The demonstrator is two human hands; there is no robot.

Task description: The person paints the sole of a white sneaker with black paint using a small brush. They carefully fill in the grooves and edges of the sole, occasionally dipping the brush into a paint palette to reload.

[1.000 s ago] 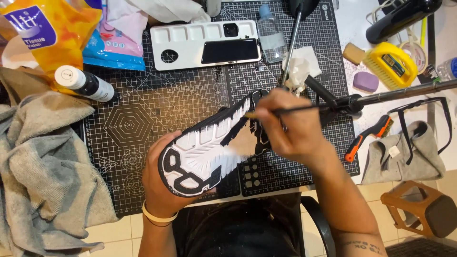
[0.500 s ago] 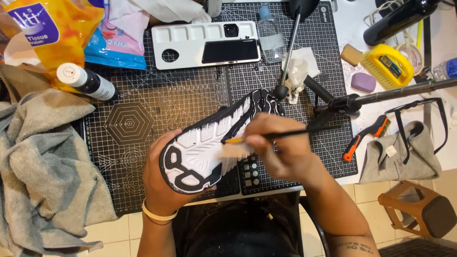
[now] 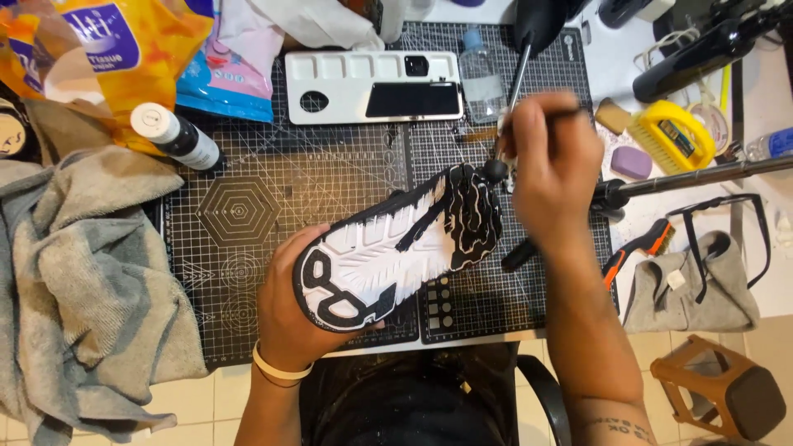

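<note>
My left hand (image 3: 285, 318) grips the upturned shoe (image 3: 396, 248); my right hand (image 3: 553, 165), closed on a brush (image 3: 570, 110), should load sparingly beyond the toe.

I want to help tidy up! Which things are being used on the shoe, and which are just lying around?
In use: shoe, held sole-up by the left hand; thin brush in the right hand; white palette.

Lying about: grey towel, yellow scrub brush, orange packet, capped bottle.

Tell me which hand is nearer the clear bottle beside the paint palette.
Right. The right hand is just right of and below the clear bottle; the left hand holds the shoe heel, well below.
</note>
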